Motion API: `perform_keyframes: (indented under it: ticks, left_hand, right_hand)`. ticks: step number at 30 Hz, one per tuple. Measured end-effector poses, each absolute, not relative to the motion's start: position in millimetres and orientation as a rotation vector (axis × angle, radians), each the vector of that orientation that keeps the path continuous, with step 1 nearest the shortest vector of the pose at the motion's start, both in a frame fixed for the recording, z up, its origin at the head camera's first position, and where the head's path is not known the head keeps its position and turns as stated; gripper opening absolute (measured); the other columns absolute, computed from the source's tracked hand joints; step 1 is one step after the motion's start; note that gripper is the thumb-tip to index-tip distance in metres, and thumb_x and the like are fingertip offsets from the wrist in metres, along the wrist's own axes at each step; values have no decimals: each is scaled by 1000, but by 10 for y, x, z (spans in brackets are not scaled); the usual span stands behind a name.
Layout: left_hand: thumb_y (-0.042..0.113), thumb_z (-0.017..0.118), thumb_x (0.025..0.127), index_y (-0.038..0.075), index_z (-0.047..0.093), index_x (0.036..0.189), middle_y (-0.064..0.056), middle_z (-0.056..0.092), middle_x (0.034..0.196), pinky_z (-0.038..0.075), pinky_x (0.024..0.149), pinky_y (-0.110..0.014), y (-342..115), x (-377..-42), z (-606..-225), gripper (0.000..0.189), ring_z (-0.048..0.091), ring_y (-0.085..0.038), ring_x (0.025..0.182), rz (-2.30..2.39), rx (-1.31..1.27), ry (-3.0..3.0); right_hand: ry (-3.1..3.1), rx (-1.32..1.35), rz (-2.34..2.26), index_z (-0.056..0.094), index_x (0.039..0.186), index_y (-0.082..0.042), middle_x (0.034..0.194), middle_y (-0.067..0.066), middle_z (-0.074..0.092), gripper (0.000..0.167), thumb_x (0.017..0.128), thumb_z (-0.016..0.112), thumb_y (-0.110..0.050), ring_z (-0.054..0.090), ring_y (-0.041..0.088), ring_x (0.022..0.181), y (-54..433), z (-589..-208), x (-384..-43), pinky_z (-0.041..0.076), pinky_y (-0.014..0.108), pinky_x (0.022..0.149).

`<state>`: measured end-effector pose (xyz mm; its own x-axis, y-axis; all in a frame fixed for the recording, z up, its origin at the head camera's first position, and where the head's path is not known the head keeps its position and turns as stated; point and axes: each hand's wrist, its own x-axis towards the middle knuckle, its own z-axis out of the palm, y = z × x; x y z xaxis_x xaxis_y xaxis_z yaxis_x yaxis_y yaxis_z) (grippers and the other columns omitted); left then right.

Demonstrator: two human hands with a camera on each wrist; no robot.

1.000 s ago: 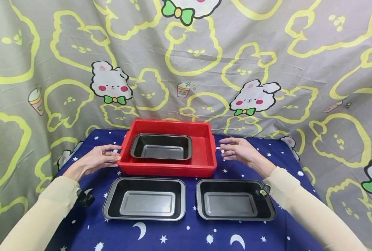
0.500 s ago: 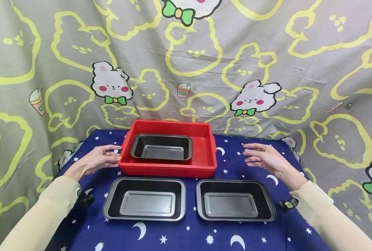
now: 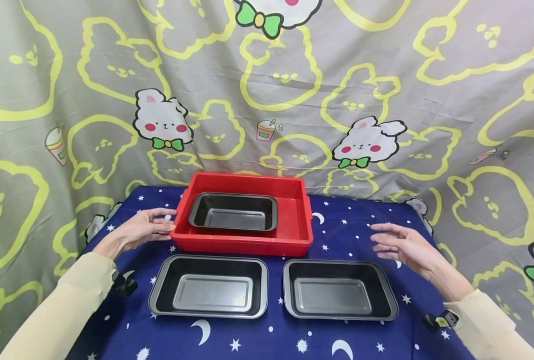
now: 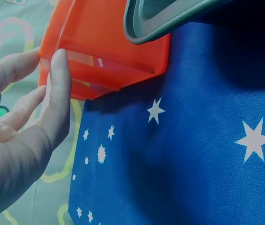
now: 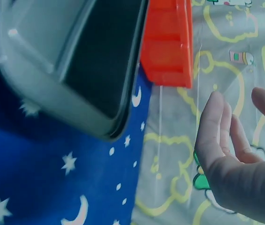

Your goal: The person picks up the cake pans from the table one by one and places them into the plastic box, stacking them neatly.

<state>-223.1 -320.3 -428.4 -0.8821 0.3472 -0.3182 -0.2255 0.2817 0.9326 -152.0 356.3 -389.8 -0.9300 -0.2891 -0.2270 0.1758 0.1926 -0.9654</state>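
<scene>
In the head view, a red plastic tray (image 3: pixel 292 217) stands at the back of the table, with a dark loaf pan (image 3: pixel 233 219) inside its left part. My left hand (image 3: pixel 137 231) is at the tray's left end, its extended fingertips (image 4: pixel 58 58) right at the red wall in the left wrist view. To the right of the tray, my right hand (image 3: pixel 407 246) hovers with loosely bent fingers and nothing in it. Two more loaf pans, one on the left (image 3: pixel 212 293) and one on the right (image 3: pixel 332 295), lie side by side in front of the tray.
A dark blue cloth (image 3: pixel 248 345) with white moons and stars covers the table. Behind it hangs a grey curtain (image 3: pixel 230 65) with yellow outlines and white bunnies. Small dark devices are strapped at both wrists.
My right hand has moved away from the tray's right end, going right and slightly toward me. My left hand, the tray and the pans have stayed in place.
</scene>
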Motion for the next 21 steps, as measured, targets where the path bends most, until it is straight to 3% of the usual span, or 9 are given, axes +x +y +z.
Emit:
perform_keyframes:
  ticks: [11,21]
  left_hand:
    - [13,70,102,-8,23,163,-8,73,124,61,102,-46,-3187,-2277,-4294,79,74,-9,104,1616,115,2121]
    - [11,68,103,-8,21,163,1,76,114,62,101,-44,-3208,-2267,-4306,78,75,-10,102,1630,136,2091]
  right_hand:
    - [1992,-154,-1830,69,125,-39,119,-16,75,42,112,45,-7,74,9,103,4018,-4162,-1303,63,25,91]
    - [1722,-203,-1931,70,129,-35,122,-12,77,50,113,35,-3,75,8,108,4283,-4446,-1145,63,26,95]
